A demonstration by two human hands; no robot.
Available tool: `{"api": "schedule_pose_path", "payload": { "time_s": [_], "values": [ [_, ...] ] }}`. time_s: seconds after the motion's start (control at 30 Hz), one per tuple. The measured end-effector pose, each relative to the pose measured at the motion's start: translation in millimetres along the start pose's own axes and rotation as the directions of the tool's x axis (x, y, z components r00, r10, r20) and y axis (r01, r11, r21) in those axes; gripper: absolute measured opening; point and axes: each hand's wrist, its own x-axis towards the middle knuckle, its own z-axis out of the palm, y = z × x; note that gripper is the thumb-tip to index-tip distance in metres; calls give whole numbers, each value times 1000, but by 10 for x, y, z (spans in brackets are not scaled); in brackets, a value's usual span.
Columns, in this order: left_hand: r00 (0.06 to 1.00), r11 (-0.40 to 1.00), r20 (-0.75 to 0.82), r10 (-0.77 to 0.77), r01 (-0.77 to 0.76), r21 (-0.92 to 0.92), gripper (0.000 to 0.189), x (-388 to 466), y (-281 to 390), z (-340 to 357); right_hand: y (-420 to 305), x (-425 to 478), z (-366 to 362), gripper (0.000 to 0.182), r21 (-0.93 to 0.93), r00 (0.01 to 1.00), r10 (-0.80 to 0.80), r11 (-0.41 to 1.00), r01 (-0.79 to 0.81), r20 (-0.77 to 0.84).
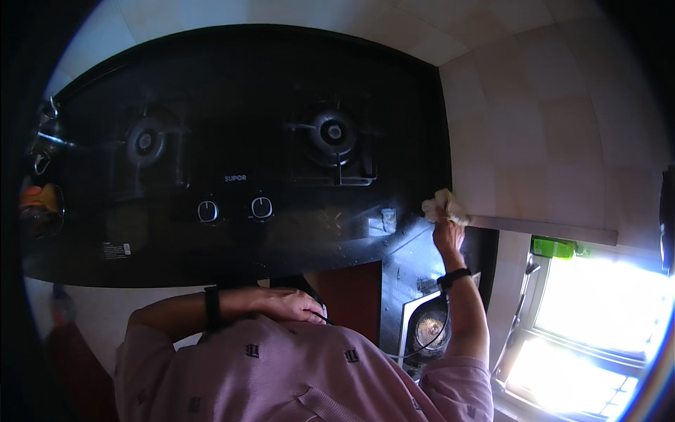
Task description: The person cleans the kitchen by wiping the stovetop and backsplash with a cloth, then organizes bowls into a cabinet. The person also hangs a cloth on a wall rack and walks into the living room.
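Note:
My right hand (pixel 449 237) presses a crumpled cream cloth (pixel 445 207) onto the black countertop at its right edge, against the tiled wall. My left hand (pixel 295 306) rests in front of my belly with its fingers curled on a thin black cord (pixel 322 318). Before me lies a black gas hob (pixel 237 147) with two burners. Pan-support bars stand around the right burner (pixel 334 132); the left burner (pixel 145 141) is dim. Two round knobs (pixel 208 211) sit near the front. A small, pale, translucent object (pixel 388 220) is on the surface left of the cloth.
Shiny metal ware (pixel 47 137) and an orange-yellow item (pixel 42 198) stand at the far left. A white-framed appliance with a round mesh (pixel 431 331) is by my right forearm. A green bottle (pixel 553 247) stands at the bright window, right. Dark red cabinet fronts (pixel 345 300) show below the counter.

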Motion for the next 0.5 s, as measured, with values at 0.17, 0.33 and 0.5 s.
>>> {"api": "schedule_pose_path", "payload": {
  "time_s": [0.17, 0.33, 0.5],
  "values": [
    [996, 1000, -83, -30, 29, -11, 34, -19, 119, -172, -60, -221, 1221, 63, 158, 995, 31, 987, -15, -98],
    [988, 995, -126, -91, 84, -60, 37, 158, 190, -363, -376, 481, 782, 66, 67, 999, 31, 997, -30, -17],
    [994, 996, -70, -85, 84, -18, 53, 532, 251, -530, -592, 1691, 624, 64, -20, 981, -111, 994, 109, -159]
  ]
}}
